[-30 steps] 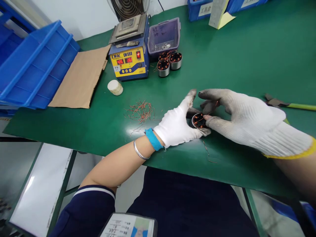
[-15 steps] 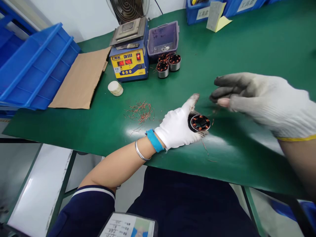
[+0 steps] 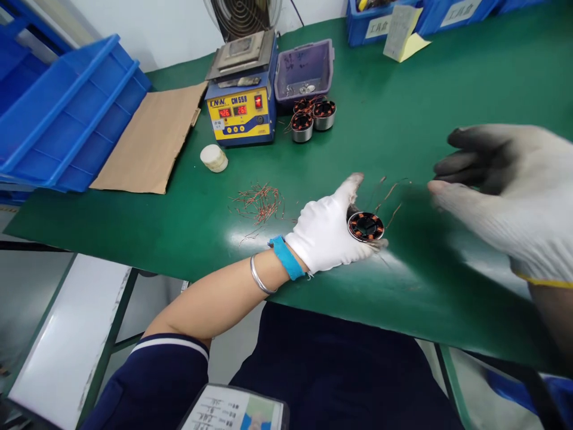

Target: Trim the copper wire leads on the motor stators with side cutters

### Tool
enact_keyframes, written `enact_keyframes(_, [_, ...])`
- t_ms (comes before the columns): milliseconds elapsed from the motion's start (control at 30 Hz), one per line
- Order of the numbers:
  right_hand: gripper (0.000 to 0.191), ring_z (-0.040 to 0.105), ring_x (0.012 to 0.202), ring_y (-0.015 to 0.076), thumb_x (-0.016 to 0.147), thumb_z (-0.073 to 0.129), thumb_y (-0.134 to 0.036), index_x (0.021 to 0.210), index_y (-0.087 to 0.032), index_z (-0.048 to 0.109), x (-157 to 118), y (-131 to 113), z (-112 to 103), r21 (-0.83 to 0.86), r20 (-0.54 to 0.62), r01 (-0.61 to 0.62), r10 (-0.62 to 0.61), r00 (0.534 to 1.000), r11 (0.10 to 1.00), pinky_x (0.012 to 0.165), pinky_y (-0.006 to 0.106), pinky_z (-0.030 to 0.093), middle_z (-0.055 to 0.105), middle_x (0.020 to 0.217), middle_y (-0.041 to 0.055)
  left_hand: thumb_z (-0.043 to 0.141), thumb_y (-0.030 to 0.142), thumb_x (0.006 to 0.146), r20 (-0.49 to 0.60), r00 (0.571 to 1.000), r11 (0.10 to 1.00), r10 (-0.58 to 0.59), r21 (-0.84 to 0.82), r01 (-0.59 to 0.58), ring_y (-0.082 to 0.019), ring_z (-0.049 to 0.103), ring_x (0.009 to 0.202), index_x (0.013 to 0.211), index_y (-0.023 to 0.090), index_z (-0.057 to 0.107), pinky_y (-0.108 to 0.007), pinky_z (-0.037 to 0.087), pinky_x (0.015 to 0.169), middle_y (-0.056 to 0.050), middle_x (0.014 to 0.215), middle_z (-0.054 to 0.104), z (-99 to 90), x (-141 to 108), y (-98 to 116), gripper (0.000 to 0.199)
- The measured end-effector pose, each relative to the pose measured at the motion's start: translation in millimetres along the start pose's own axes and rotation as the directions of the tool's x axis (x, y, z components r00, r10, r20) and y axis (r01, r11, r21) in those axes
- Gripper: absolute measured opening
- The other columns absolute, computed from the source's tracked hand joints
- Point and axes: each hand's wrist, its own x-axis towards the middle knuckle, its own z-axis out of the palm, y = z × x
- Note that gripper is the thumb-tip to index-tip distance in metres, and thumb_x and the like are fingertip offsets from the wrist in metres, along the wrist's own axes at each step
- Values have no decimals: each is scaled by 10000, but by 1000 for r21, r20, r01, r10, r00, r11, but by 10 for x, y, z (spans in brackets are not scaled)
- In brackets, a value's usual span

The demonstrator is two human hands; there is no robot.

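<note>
In a white glove, my left hand is closed round a motor stator, a metal ring with copper windings inside. Thin copper wires stick out from it to the right. My right hand, gloved with dark fingertips and a bare thumb tip, hovers to the right, apart from the stator. Its fingers are spread from the thumb and somewhat blurred; nothing shows between them. Left of my left hand lies a loose heap of copper wire offcuts on the green table.
A blue and yellow solder pot unit stands at the back, beside a purple bin and several finished-looking stators. A round white tub, cardboard and a blue crate are to the left. Labelled blue boxes line the back.
My right hand has moved right, away from the stator, and its fingers have opened wider. The wires now stand out to the right of the stator. My left hand keeps its hold.
</note>
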Motion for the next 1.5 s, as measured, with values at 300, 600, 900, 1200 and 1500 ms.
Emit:
enact_keyframes(300, [180,587,1246,425,860,619,-316,836,-187,743,-261,-208,347,-148,167,784,-766,620,603,1044,659,474,701,1141,170,731,341,749,109,988,991,110,-86,-101,-325,629,1267,1622,141,57,-482,491,1102,-115,1359,661,-59,33,-67,1120])
enact_keyframes(600, [104,677,1097,343,844,622,-201,767,-259,582,-380,-174,162,-202,233,813,-780,581,545,841,531,598,721,930,89,771,433,720,17,1000,1000,1,11,-1,-388,736,982,1609,170,177,-552,585,900,-61,949,737,-47,47,-25,1101])
enact_keyframes(900, [188,718,853,291,851,517,-303,724,-242,643,-490,-259,193,-344,279,582,-511,813,737,545,411,571,726,1042,116,863,514,640,-75,993,996,-87,-25,85,-385,736,974,1596,228,114,-555,547,967,-70,1048,730,96,60,-83,1247])
enact_keyframes(1200, [341,676,728,223,846,480,-377,980,-242,762,-530,-344,292,-478,426,300,-81,901,825,439,307,384,657,1365,82,895,568,545,12,998,976,-63,-206,64,-301,719,1005,1627,175,-68,-448,590,916,-136,1218,677,-178,-115,-33,1501])
enact_keyframes(1500, [243,635,708,192,877,478,-363,889,-229,681,-491,-436,275,-524,480,245,45,876,816,421,260,262,662,1313,59,501,197,800,-272,960,973,-66,-230,2,-223,667,1107,1575,204,184,-428,583,970,-141,1413,589,-333,-45,-168,837])
